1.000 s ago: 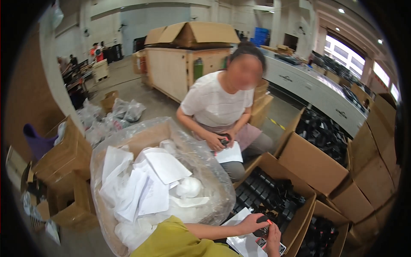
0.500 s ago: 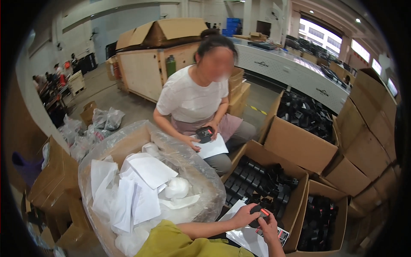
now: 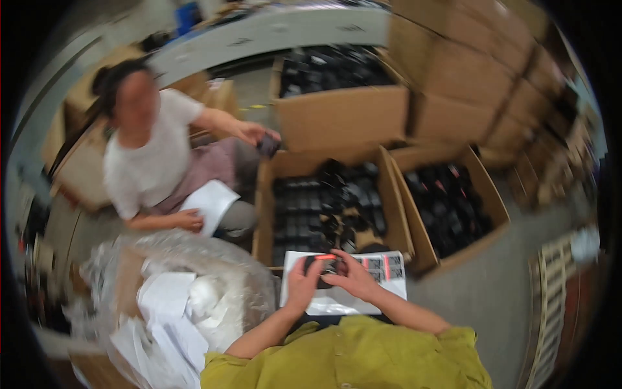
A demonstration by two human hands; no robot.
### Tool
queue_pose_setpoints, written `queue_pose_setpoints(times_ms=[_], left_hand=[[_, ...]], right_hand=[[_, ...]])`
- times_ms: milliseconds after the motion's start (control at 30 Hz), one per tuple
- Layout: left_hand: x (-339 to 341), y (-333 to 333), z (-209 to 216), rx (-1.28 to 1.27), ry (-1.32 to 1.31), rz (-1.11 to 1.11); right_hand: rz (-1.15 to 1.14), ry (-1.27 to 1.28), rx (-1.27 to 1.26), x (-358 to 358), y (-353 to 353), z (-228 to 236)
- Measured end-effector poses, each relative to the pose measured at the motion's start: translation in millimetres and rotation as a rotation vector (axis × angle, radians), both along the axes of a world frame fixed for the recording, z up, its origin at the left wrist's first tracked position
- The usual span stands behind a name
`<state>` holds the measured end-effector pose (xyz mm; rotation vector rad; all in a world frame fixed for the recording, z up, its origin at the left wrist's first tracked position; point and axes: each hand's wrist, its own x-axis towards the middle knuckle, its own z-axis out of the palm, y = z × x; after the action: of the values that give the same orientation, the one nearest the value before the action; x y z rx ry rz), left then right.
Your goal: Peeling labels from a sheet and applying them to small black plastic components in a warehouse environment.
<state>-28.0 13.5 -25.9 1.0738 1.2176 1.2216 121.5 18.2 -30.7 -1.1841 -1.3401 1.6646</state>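
Between my hands is a dark, rounded plastic part (image 3: 328, 264) with a red-and-black label on its top. My left hand (image 3: 302, 282) closes round its left side, while my right hand (image 3: 353, 277) grips the right side with thumb and fingers near the label. Blur hides the fine detail of the fingertips. Under my hands a white sheet (image 3: 302, 307) lies across my lap; a sheet of red-and-black printed labels (image 3: 387, 267) shows at its right.
Beyond my lap stands a carton (image 3: 258, 227) of black parts, with another carton (image 3: 495, 217) to its right and a third (image 3: 343, 117) behind. A plastic-lined bin (image 3: 256, 285) of paper is at left. A co-worker (image 3: 155, 142) holds a dark part (image 3: 267, 144). Stacked cartons (image 3: 466, 71) rise at right.
My view has swung to the right and down. The co-worker's one hand has moved from the lap out to the carton's edge with a dark part. Both my hands still hold the labelled part.
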Motion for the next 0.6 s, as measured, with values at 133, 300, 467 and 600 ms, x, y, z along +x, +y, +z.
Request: queue_pose_setpoints(times_ms=[133, 300, 467, 600], left_hand=[[8, 3, -13, -0.020, -0.014, -0.140], [-2, 12, -18, -0.009, -0.022, -0.033], [-6, 9, -14, -0.048, 0.039, -0.073], [0, 5, -16, -0.119, 0.045, -0.109]], right_hand=[[-0.148, 0.174, 0.021, 12, -7, -32], [-0.274, 0.096, -0.215, 65, -8, -35], [-0.570, 0.010, -0.293, 157, 47, -33], [-0.958, 0.404, -0.307, 205, 91, -41]])
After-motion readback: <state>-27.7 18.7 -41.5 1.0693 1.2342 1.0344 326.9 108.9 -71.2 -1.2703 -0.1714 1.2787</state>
